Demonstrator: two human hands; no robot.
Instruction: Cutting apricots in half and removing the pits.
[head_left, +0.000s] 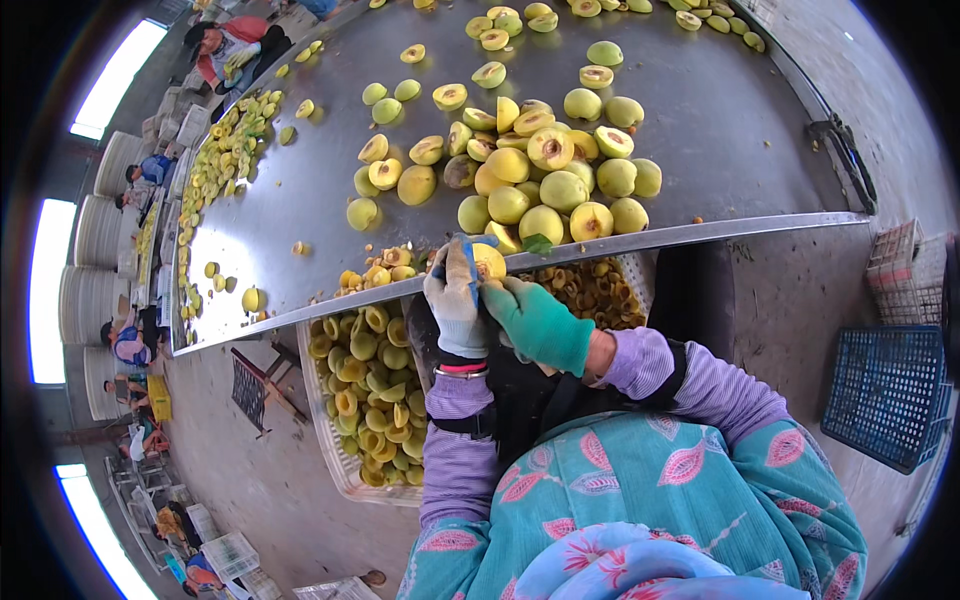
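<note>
My left hand (456, 292), in a white knit glove with blue coating, is closed around a yellow stone-fruit half (489, 262) at the near edge of the metal table. The fingers of my right hand (541, 319), in a green glove, are curled against the lower side of that half. A pale bit of something shows beneath the right hand; whether it is a tool is hidden. Just beyond both hands, a pile of yellow-green stone fruit (562, 191), some cut in half with brown centres, lies on the table. A green leaf (537, 244) rests by the rim.
The metal table (712, 135) has a raised rim. Below it stand a white crate (337, 480) of hollowed halves and another container holding brown pits (581, 285). A blue plastic crate (885, 397) is at right, a folding stool (251, 386) at left. Other people (232, 52) sit along the left.
</note>
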